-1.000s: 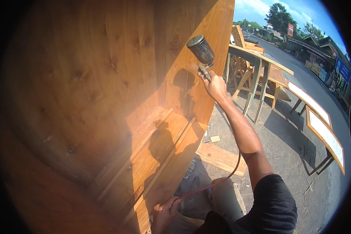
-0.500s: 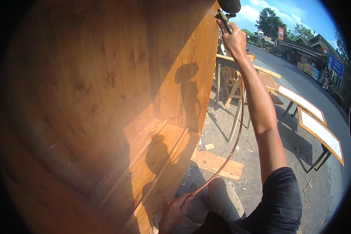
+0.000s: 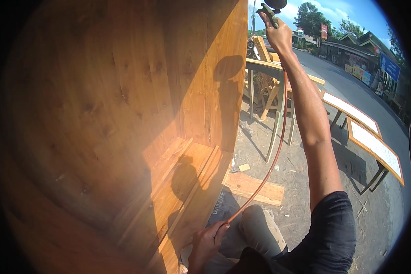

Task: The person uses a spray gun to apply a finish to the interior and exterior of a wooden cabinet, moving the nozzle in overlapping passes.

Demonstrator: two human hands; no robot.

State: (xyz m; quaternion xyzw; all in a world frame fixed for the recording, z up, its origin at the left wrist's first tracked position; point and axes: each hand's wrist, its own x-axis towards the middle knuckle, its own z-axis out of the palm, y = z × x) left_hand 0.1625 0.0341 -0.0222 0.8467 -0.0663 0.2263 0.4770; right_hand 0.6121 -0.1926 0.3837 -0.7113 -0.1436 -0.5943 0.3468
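High at the upper right, my right hand (image 3: 278, 37) is wrapped round the handle of a spray gun (image 3: 270, 16) with a dark, round cup (image 3: 276, 3) on top. A reddish-brown air hose (image 3: 277, 155) hangs from below that hand and curves down to my left hand (image 3: 210, 238), whose fingers are closed on it near my knees. Left of both hands stands a large wooden cabinet (image 3: 123, 91) with an orange-brown finish, its inside facing me. Shadows of my arm and the gun fall on its side panel and its ledge (image 3: 187, 176). A faint haze hangs inside it.
A plank (image 3: 255, 188) lies on the sandy ground beside my knees. Behind my right arm stand a wooden trestle (image 3: 275, 132) and stacked timber. Two framed white panels (image 3: 374, 144) rest on supports at the right, near the road (image 3: 338, 68).
The spray gun in my right hand has moved away from the cabinet's side edge, to the right of it. The view has shifted slightly. My left hand still grips the hose.
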